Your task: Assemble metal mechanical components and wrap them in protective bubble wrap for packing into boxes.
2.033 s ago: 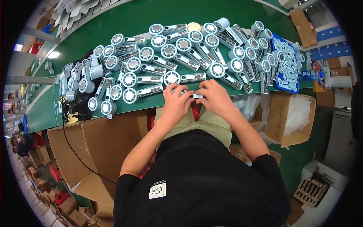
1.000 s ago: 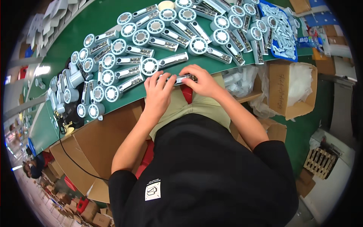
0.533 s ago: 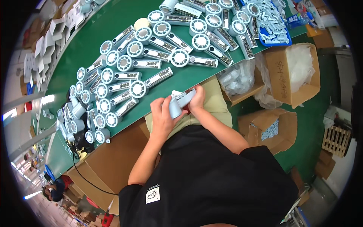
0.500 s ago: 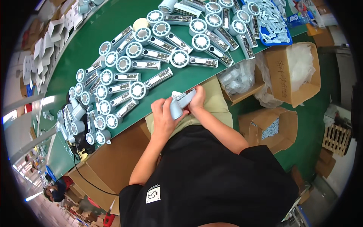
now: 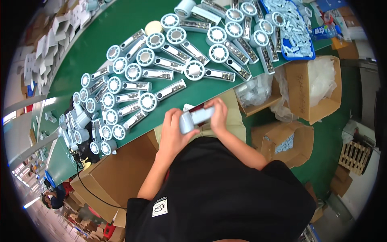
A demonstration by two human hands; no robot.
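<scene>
Over my lap, just off the table's near edge, I hold a light blue handheld fan point(image 5: 187, 123) in both hands. My left hand point(image 5: 172, 130) is closed around its round head. With its fingers gripping the far end of the handle, my right hand point(image 5: 219, 116) holds the other side. A plain outer face of the handle is turned up. Many similar fans lie on the green table point(image 5: 169, 105), among them one nearest my hands point(image 5: 148, 101); their handles are uncovered and show the parts inside.
A blue tray point(image 5: 302, 58) heaped with small light blue plastic parts sits at the table's right end. Beside the table, a cardboard box point(image 5: 296, 90) holds clear plastic bags; a lower box point(image 5: 301, 147) contains small blue pieces. A black cable point(image 5: 90, 187) hangs at the left.
The fan has turned in my hands, its handle now lying more level with a plain side up. My right hand has moved slightly right and down. The view has shifted a little.
</scene>
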